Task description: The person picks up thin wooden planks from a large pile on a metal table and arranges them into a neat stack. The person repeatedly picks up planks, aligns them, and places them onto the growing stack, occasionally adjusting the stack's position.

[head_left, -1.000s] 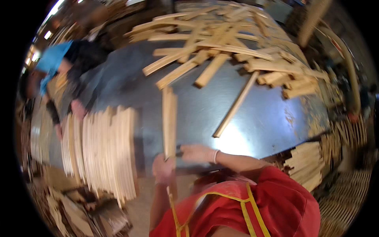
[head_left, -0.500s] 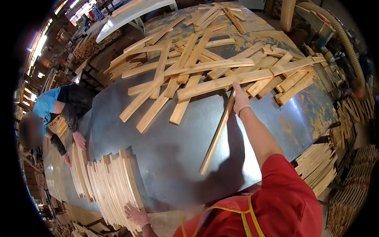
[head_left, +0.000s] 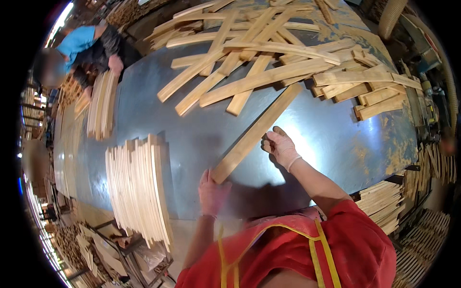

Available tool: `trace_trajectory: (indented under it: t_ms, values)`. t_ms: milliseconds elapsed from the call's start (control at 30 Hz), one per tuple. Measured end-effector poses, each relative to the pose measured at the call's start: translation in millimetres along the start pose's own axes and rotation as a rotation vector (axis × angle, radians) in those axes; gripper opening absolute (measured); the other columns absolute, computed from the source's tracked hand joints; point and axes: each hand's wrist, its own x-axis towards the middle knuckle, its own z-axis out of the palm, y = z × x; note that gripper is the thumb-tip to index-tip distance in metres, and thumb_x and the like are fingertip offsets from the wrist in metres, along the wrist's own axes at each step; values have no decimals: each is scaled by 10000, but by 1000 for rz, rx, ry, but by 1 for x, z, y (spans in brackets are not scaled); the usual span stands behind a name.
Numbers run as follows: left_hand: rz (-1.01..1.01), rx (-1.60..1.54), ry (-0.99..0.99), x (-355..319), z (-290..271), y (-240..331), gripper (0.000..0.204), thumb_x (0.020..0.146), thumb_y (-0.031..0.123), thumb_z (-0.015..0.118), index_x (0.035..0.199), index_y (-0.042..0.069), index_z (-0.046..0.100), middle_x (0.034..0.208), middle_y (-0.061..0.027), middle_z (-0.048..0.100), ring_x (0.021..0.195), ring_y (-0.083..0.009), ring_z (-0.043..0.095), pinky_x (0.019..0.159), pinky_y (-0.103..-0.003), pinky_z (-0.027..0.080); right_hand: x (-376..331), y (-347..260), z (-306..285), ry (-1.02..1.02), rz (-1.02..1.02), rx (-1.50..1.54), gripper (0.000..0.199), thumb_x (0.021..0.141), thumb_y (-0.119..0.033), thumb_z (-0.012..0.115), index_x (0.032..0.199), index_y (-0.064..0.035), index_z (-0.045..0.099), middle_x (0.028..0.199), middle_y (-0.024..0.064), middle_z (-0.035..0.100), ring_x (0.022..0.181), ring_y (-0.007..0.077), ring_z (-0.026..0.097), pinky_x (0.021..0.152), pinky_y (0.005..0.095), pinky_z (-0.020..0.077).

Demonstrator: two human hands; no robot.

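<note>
A wooden slat [head_left: 259, 132] lies slantwise in front of me, its broad face up. Its near end is in my gloved left hand [head_left: 211, 194], with fingers along one edge; part of that grip is blurred. To the right of the slat is my gloved right hand [head_left: 283, 150], fingers loosely curled and apart, with dark fingertips. It appears to hold nothing and to be just off the wood. Beyond the slat's far end lies a loose pile of crossed slats [head_left: 269, 74]. Left of my left hand, a tight row of slats [head_left: 137, 189] stands packed together.
All this rests on a dark metal tabletop [head_left: 192, 144], dusted with sawdust at the right. At the far left a co-worker in a blue shirt [head_left: 79, 45] handles another bundle of slats [head_left: 102, 105]. More stacked slats [head_left: 382, 204] are beyond the right edge.
My left hand has moved from the packed row to the slat's near end. My right hand has let go and drawn back; the slat now shows its broad face. The view has shifted.
</note>
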Motion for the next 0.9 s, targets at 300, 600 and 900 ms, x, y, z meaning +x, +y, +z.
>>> trace_trajectory:
  t_ms: [300, 600, 900]
  values:
    - [3, 236, -870, -35, -98, -13, 835, 861, 519, 786, 1537, 95, 540, 1315, -184, 713, 1202, -408, 686, 995, -490, 559, -18, 78, 60, -101, -50, -53, 275, 972, -134, 724, 1216, -58, 621, 1077, 127, 681, 966, 296, 688, 880, 511, 617]
    - [-105, 190, -210, -61, -12, -108, 580, 900, 342, 699, 1409, 78, 611, 1105, -160, 728, 960, -405, 715, 879, -530, 585, -74, 145, 97, -921, -310, -1458, 457, 910, -432, 716, 1172, -58, 742, 991, 211, 735, 943, 398, 693, 872, 511, 535]
    - [-433, 755, 270, -60, -75, -231, 743, 815, 310, 815, 1477, 87, 563, 1489, -148, 567, 1395, -384, 523, 1166, -607, 395, 73, -176, 126, 71, -1108, -2412, 586, 839, -349, 745, 1381, -156, 638, 1253, 140, 671, 1207, 354, 632, 1038, 494, 478]
